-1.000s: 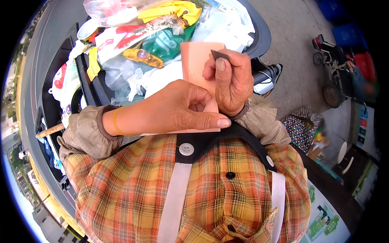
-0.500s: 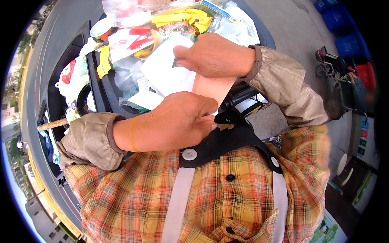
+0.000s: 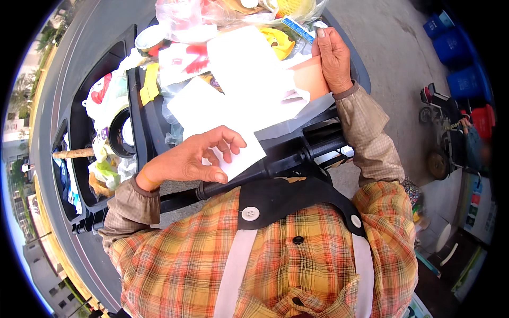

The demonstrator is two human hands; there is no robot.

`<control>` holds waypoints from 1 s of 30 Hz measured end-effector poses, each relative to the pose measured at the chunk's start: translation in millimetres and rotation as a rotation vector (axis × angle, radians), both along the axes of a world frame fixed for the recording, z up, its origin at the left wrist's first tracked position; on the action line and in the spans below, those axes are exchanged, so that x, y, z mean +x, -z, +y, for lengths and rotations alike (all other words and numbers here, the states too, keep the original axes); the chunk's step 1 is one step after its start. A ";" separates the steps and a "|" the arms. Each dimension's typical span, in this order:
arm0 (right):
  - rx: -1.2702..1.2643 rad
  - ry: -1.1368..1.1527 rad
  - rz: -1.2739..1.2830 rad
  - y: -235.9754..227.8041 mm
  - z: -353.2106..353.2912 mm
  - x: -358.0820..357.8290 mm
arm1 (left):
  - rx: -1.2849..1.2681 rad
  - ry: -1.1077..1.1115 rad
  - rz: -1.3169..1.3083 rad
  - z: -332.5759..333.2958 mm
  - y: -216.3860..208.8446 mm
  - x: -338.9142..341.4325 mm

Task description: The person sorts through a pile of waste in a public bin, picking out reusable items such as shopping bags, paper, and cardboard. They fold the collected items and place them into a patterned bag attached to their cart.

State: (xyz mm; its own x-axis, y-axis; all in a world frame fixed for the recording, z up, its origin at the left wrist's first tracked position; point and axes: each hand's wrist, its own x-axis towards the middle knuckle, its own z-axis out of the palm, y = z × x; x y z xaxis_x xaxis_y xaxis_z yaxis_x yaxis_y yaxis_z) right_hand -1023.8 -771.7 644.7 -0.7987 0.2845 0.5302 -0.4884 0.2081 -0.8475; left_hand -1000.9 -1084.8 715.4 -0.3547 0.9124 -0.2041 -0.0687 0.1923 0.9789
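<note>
My right hand is raised at the far right of the rubbish heap, thumb and fingers closed on the edge of a folded paper with a salmon-pink panel. Large white sheets spread leftward from it, so bright that any print is washed out. My left hand hovers nearer my body with its fingers parted and curled, holding nothing. Just beyond its fingertips lies a white sheet, its lower corner over the black bin rim. Whether the white sheets are joined cannot be made out.
Plastic bags, a yellow wrapper and a tin lie heaped in front. A black bin with a handle bar stands against me. A wooden stick pokes out at left. Blue bins and a wheeled cart stand at right.
My hands have moved apart, the right one up and away with the paper. My left hand has let go and opened. The white sheets now lie spread out over the heap.
</note>
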 end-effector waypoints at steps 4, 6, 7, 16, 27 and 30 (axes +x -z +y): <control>0.184 0.104 0.051 -2.3 -21.7 -5.6 | -0.331 -0.048 0.464 35.3 4.1 -19.6; 0.260 0.206 0.062 -3.8 -26.8 -7.7 | -0.183 -0.076 1.072 59.6 7.3 -16.6; 0.265 0.272 0.053 -2.1 -24.7 -7.7 | -0.101 -0.076 1.261 70.5 19.8 -19.4; -0.636 0.460 -0.079 -3.9 18.5 -6.2 | 0.202 0.040 1.507 94.4 61.0 -24.3; -1.638 -0.025 0.067 15.1 65.6 -6.7 | 0.048 0.120 1.226 76.4 44.1 -4.8; -1.631 -0.052 0.177 27.9 82.8 -4.5 | 0.084 0.138 1.177 66.8 9.4 -22.1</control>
